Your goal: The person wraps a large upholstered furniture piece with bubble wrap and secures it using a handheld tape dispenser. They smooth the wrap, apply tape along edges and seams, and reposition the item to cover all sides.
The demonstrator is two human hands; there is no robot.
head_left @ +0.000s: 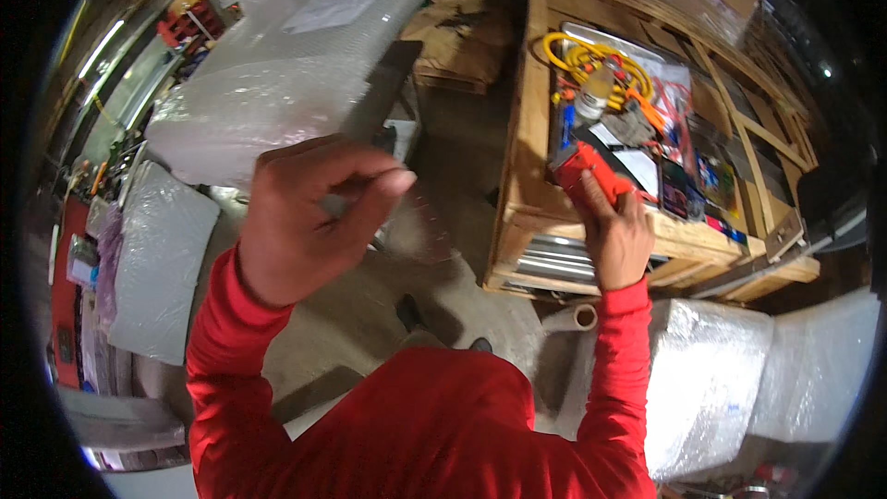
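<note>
My left hand (319, 212) is raised in the air, thumb and forefinger pinched together. Just beside the thumb hangs a faint, see-through patch (425, 231) with reddish marks; whether the fingers hold it I cannot tell. My right hand (617, 238) grips a red, boxy hand tool (588, 171) with a dark far end, above the near edge of a wooden crate (519, 162). The fingers hide part of the tool, so its exact kind is unclear. Beyond it, on the crate, lie a coiled yellow hose (577, 54), a clear bottle (596, 92) and a grey glove (633, 127).
A large bubble-wrapped item (277, 65) stands at the far left, with a wrapped panel (166, 259) nearer. Clear-wrapped packages (707, 379) sit at the lower right. A cardboard tube (571, 318) lies by the crate's foot. Concrete floor (351, 333) runs between them.
</note>
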